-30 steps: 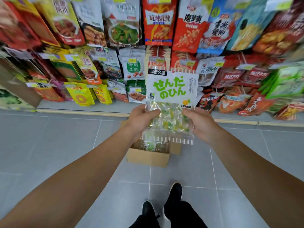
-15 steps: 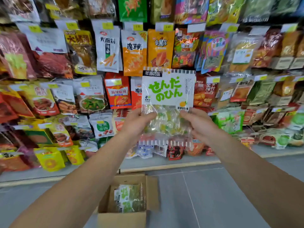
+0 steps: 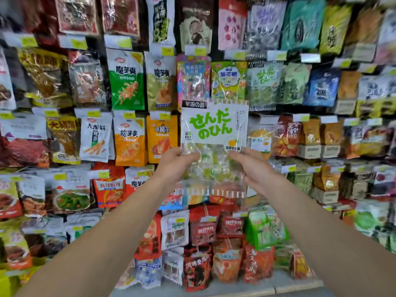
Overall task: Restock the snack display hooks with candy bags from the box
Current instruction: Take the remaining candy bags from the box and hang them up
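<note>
I hold a clear candy bag (image 3: 214,133) with a white header card and green lettering upright in front of the snack wall. My left hand (image 3: 174,166) grips its left edge and my right hand (image 3: 251,166) grips its right edge, both at the see-through part with yellow-green candies. The bag's top edge reaches the bottom of a green-and-yellow candy bag (image 3: 228,80) that hangs on a hook above. The box is out of view.
The display wall is packed with hanging snack bags and yellow price tags (image 3: 198,50) on hook ends. A pink bag (image 3: 192,80) hangs just above left of my bag. Orange bags (image 3: 161,138) hang to the left. A grey base ledge (image 3: 278,288) runs along the bottom.
My view has tilted up from the floor to the hook wall. Both hands have lifted the candy bag higher along the display, and the cardboard box has dropped out of view.
</note>
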### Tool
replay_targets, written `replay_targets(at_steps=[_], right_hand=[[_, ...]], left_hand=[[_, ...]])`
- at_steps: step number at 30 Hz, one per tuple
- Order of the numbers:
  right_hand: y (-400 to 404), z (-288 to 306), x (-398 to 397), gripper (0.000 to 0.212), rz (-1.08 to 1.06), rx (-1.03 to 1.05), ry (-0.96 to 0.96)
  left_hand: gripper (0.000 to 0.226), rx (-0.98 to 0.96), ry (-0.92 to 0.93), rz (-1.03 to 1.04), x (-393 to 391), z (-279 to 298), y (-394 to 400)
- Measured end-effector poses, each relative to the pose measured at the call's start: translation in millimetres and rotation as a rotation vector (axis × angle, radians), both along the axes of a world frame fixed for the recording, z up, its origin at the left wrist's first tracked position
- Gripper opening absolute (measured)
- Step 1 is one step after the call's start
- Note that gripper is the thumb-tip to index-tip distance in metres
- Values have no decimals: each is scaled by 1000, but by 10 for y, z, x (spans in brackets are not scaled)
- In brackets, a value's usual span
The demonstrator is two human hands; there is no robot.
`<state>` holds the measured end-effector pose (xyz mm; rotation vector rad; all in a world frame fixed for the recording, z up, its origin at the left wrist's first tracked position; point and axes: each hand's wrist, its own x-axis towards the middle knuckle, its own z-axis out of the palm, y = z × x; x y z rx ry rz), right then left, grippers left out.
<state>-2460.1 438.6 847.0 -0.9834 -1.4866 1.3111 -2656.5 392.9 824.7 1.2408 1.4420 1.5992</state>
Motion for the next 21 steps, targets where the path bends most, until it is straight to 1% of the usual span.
replay_targets(at_steps=[1,2,4,5,6,7,8,10,11,13,14,16,17,18,20,21], right_hand=[[102,62,56,46,4,5,30],[201,116,106,55,12,8,51],[460,179,201,58,-8,27,74],[582,210,236,51,-10,26,88],[722,237,268,40,-6,16,92],[869,259,296,24,-12,27,96],[1020,280,318,14,-16,42,107],[1304,328,328,12,-16,65,143],[1435,339,324,15,-22,67,132],[1777,431,316,45,-26,67,123],[1889,486,310,57,-27,62,113],[2237,550,344,67,-55,72,99],[2352,567,373,67,-60,72,112],[2444,620,394,62,-63,84,124],[2700,658,463,42,-121,165,26],[2809,685,507,31,-166,231,-65]], left_hand=[[32,13,15,12,51,73,131],[39,18,31,28,98,135,262],[59,20,48,30,192,225,539],[57,25,50,28,218,261,665],[48,32,44,20,253,320,795],[34,37,36,19,282,378,925],[26,46,25,6,300,437,1061],[20,82,22,-6,339,567,1352],[18,110,9,-10,340,623,1488],[18,169,-43,-32,326,773,1881],[19,188,-54,-45,319,842,2027],[20,231,-46,-72,327,990,2380],[17,245,-33,-76,329,1021,2500],[15,264,-31,-76,348,1075,2639],[11,289,-27,-82,424,1148,2919],[11,295,-25,-84,461,1171,3017]])
